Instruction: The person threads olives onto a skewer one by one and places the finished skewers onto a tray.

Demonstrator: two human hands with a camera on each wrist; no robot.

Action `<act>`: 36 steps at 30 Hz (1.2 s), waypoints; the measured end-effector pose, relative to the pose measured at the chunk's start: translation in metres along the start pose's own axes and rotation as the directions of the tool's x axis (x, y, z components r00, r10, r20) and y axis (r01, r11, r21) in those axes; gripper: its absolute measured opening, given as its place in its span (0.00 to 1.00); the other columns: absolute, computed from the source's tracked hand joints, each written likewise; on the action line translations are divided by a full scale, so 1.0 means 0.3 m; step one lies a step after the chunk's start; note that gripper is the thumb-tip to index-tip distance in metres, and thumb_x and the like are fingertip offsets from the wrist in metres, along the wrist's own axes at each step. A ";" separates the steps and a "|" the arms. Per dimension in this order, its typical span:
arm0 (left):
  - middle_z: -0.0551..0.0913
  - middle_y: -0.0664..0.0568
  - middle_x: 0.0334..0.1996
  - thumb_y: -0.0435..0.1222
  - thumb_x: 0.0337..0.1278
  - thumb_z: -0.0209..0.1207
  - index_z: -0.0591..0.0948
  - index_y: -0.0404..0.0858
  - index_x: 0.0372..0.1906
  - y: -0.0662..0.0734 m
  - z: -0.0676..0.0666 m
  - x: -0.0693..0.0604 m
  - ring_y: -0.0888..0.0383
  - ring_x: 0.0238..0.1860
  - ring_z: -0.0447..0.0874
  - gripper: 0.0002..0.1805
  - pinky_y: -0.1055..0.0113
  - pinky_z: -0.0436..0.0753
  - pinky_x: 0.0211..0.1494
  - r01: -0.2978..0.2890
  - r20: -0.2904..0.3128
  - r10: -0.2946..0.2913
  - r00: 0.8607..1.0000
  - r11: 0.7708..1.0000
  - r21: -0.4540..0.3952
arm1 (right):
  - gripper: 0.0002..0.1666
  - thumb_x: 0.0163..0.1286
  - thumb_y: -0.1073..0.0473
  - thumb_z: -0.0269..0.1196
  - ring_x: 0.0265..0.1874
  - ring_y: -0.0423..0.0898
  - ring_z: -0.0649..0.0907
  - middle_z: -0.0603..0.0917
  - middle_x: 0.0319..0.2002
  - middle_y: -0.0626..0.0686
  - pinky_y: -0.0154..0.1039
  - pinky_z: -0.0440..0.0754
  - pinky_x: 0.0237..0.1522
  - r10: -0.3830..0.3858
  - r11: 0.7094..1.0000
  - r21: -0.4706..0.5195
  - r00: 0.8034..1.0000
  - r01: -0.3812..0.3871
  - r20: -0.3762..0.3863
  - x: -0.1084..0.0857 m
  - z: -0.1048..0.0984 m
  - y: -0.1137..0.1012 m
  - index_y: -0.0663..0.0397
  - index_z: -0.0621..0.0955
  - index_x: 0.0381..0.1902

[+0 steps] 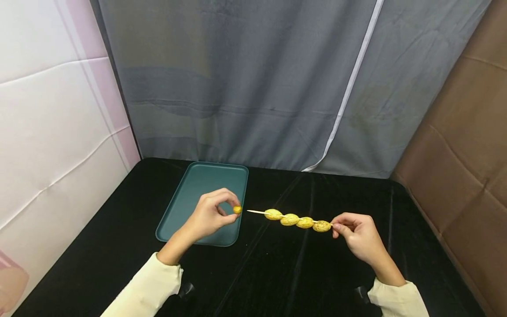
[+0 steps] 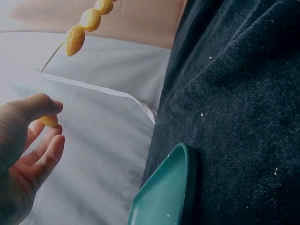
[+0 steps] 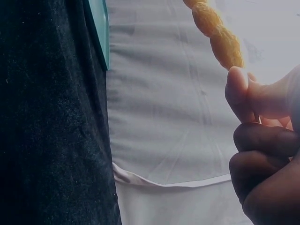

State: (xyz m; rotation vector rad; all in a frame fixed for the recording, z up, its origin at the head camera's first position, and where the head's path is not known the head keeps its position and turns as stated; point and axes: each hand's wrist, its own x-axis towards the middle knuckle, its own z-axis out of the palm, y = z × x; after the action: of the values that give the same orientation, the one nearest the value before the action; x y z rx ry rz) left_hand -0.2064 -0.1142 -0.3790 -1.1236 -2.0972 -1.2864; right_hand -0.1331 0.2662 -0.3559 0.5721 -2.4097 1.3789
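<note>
Between thumb and fingertips, my left hand (image 1: 210, 213) pinches a small rounded yellow piece (image 1: 237, 209), partly covered by the fingers in the left wrist view. My right hand (image 1: 360, 235) grips the blunt end of a thin wooden skewer (image 1: 256, 211). Several oval yellow pieces (image 1: 290, 219) with rough, speckled skins are threaded along it, and the nearest one sits close to my right fingertips (image 3: 237, 84). Bare and pointing left, the skewer's sharp tip stands a short gap away from the piece in my left hand. Both hands are held above the table.
A dark green tray (image 1: 190, 193) lies under and behind my left hand. Black velvety cloth (image 1: 277, 273) covers the table, with a few light specks on it. A grey curtain (image 1: 245, 88) hangs behind, a pale panel (image 1: 51, 132) stands left and a brown one (image 1: 467, 176) right.
</note>
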 end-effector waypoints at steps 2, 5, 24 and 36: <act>0.83 0.52 0.33 0.19 0.37 0.72 0.83 0.40 0.34 0.002 -0.001 0.001 0.55 0.31 0.81 0.19 0.75 0.78 0.21 -0.023 0.000 0.023 1.000 1.000 0.018 | 0.10 0.63 0.78 0.62 0.18 0.37 0.78 0.81 0.19 0.49 0.34 0.68 0.15 0.000 1.000 -0.003 1.000 0.000 0.000 0.000 0.000 -0.001 0.61 0.84 0.29; 0.83 0.54 0.33 0.20 0.37 0.72 0.83 0.40 0.37 0.006 -0.002 0.005 0.56 0.31 0.81 0.19 0.73 0.79 0.23 -0.054 0.001 0.054 0.999 0.998 0.039 | 0.11 0.63 0.78 0.62 0.18 0.36 0.78 0.81 0.19 0.48 0.34 0.68 0.14 -0.005 1.000 -0.006 1.000 0.005 -0.002 0.001 0.000 -0.002 0.60 0.84 0.28; 0.84 0.55 0.33 0.25 0.38 0.76 0.83 0.41 0.33 0.017 -0.007 0.021 0.61 0.30 0.78 0.16 0.71 0.80 0.25 -0.061 0.041 0.060 0.997 0.998 0.009 | 0.12 0.60 0.79 0.64 0.17 0.35 0.77 0.81 0.18 0.48 0.32 0.67 0.14 -0.022 0.999 -0.024 1.000 0.022 0.001 0.011 -0.002 -0.007 0.58 0.84 0.27; 0.84 0.52 0.32 0.24 0.35 0.77 0.85 0.41 0.33 0.020 -0.005 0.025 0.58 0.27 0.76 0.17 0.69 0.80 0.25 -0.064 0.020 0.065 0.998 0.997 -0.052 | 0.13 0.60 0.79 0.64 0.17 0.36 0.78 0.81 0.18 0.47 0.31 0.69 0.16 -0.024 0.999 -0.030 1.000 0.024 -0.002 0.014 -0.006 -0.011 0.58 0.84 0.27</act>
State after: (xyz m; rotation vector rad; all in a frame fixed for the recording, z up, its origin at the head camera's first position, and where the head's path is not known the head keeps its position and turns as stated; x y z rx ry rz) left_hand -0.2059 -0.1108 -0.3698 -1.2220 -2.0364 -1.3096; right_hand -0.1351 0.2655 -0.3507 0.5890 -2.4097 1.3308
